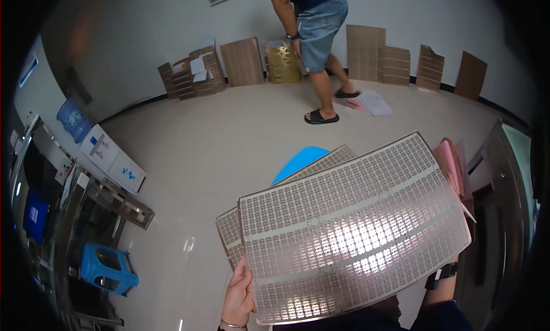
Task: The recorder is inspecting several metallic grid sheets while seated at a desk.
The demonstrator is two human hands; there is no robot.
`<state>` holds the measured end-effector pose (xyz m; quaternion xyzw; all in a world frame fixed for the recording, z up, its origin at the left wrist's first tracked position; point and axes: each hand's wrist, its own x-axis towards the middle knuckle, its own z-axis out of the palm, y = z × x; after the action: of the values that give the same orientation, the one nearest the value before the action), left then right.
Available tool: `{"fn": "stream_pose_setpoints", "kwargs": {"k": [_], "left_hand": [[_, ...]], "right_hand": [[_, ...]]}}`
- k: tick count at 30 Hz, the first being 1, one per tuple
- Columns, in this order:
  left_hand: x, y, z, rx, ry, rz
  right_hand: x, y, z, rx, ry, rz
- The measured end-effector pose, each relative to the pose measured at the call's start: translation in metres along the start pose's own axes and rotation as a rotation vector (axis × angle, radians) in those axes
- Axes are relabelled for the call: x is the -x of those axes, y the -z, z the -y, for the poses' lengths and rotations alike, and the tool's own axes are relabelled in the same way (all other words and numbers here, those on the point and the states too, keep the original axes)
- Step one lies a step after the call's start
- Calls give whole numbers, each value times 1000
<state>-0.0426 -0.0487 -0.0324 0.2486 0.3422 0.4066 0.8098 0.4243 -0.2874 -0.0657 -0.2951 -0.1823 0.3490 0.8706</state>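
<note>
A large copper-edged circuit board panel [344, 222], covered in rows of small repeated shapes, is held tilted in front of me and reflects bright light at its middle. My left hand [239, 294] is closed on its lower left edge, thumb against the side. Behind it, a second similar panel [229, 231] sticks out at the left and top, turned at an angle. My right forearm, with a black wristband [441, 275], goes up behind the lower right corner; the right hand itself is hidden by the panel.
Beyond the panels shows a bright blue curved thing [303, 162]. Pink sheets [451, 165] lie at right by a grey cabinet [501, 176]. A blue stool [109, 268] and water dispenser [114, 159] stand left. Another person [321, 39] bends near panels [365, 53] leaning on the wall.
</note>
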Motion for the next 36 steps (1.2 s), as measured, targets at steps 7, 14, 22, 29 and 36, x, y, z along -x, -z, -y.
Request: {"fn": "stream_pose_setpoints", "kwargs": {"k": [7,14,22,29,36], "left_hand": [[-11,-8,-15,-69,-187,18],[-18,0,-16,-151,-373,-42],[-17,13,-16,-202,-465,-42],[-17,11,-14,-177,-475,-82],[-21,10,-19,-230,-489,-50]], "right_hand": [[-13,-9,29,348,2,27],[-14,-22,24,511,-49,-20],[-12,-22,21,612,-28,8],[-15,-55,13,572,-54,11],[-15,-42,0,653,-152,36]]}}
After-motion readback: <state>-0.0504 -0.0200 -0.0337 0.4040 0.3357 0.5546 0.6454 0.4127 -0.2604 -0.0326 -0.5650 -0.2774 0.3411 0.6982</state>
